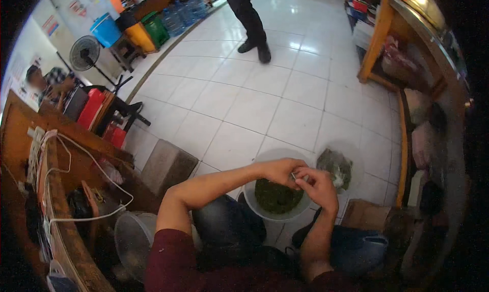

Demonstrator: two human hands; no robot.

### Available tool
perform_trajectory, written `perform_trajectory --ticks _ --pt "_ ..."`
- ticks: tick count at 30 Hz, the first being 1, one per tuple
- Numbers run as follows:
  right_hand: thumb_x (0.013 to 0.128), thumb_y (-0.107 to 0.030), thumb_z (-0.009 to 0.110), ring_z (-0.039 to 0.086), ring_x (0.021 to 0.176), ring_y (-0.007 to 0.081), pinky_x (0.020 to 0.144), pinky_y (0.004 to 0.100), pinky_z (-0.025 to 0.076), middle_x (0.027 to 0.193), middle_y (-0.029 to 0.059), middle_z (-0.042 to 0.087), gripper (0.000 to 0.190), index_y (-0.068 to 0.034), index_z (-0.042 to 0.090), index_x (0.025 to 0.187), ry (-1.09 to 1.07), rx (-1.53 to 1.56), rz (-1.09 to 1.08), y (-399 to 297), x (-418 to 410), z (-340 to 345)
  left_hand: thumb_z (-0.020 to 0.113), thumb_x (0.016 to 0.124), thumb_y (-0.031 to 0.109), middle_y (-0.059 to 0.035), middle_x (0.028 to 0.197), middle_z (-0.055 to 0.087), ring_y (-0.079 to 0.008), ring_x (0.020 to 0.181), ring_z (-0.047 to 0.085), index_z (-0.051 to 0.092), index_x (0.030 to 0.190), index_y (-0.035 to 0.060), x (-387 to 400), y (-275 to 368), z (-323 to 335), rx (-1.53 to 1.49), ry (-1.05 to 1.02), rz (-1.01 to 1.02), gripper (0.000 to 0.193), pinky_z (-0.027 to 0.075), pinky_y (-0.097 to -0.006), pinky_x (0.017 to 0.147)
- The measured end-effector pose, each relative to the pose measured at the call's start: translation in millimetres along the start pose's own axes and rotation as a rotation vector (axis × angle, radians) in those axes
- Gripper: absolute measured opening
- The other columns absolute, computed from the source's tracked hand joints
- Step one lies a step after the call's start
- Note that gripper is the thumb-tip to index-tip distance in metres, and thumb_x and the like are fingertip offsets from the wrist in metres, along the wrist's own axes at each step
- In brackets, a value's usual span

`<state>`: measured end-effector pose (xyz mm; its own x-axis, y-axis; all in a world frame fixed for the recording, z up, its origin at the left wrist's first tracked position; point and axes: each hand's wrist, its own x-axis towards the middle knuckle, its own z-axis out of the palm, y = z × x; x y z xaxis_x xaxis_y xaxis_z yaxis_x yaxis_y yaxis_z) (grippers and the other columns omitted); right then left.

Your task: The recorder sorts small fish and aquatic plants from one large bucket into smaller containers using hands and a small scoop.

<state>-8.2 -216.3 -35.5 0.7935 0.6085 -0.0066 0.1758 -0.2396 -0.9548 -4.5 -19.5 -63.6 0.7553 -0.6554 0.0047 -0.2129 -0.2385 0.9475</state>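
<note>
My left hand and my right hand meet above a round, pale plastic tub on the floor. Between their bent fingers shows a small, thin, pale thing, too small to name, and both hands pinch at it. Dark green, finely cut matter, perhaps leaves, covers the inside of the tub. Right of the tub, beyond my right hand, lies a clear plastic bag with green contents. My forearms hide part of the tub's rim.
A brown block stands at left, near a white cable looping off a wooden edge. A clear plastic container is by my left side. Wooden shelving lines the right. A person's legs stand ahead; another person sits far left.
</note>
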Motion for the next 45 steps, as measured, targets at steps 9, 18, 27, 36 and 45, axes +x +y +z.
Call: perform_trajectory --ticks 9,18,27,36,45 --pt "0.073 -0.014 0.075 0.052 0.054 0.0111 0.05 0.0256 0.043 0.101 0.0122 0.068 0.036 -0.002 0.066 0.106 0.023 -0.28 -0.209 -9 -10 11 0.075 0.062 0.022 -0.0205 0.093 0.061 -0.039 0.086 0.059 0.057 0.098 0.0 4 -8 7 0.382 0.253 0.102 0.045 0.046 -0.0456 0.073" --pt "0.087 -0.013 0.063 0.06 0.072 0.0105 0.065 0.0254 0.046 0.08 0.0071 0.067 0.014 0.0 0.066 0.09 0.573 0.025 0.109 32 28 17 0.079 0.064 0.014 -0.0121 0.087 0.062 -0.0293 0.085 0.061 0.057 0.092 0.0043 -14 2 -33 0.376 0.653 0.039 0.037 0.048 -0.0374 0.078" --pt "0.081 -0.018 0.062 0.065 0.09 0.0341 0.08 0.0408 0.05 0.094 0.019 0.068 0.023 0.0 0.068 0.094 -0.31 -0.54 0.11 215 100 148 0.076 0.068 0.014 -0.0067 0.081 0.066 -0.0261 0.08 0.064 0.055 0.095 0.0056 -8 47 -41 0.186 0.676 -0.099 0.035 0.049 -0.0351 0.072" --pt "0.081 -0.006 0.054 0.062 0.101 0.0382 0.085 0.0474 0.05 0.108 0.024 0.063 0.021 0.002 0.065 0.097 -0.506 -0.864 0.454 235 76 183 0.077 0.069 0.015 -0.0038 0.082 0.065 -0.0166 0.06 0.054 0.058 0.099 0.0072 -15 31 -45 0.32 0.734 0.083 0.036 0.046 -0.0294 0.06" --pt "0.082 -0.01 0.053 0.059 0.102 0.0374 0.083 0.0447 0.051 0.103 0.0184 0.06 0.018 -0.001 0.066 0.09 -0.527 -0.889 0.293 259 66 188 0.077 0.067 0.015 -0.0091 0.087 0.065 -0.025 0.086 0.064 0.058 0.099 0.0065 -3 29 -38 0.29 0.655 0.087 0.038 0.049 -0.0338 0.079"
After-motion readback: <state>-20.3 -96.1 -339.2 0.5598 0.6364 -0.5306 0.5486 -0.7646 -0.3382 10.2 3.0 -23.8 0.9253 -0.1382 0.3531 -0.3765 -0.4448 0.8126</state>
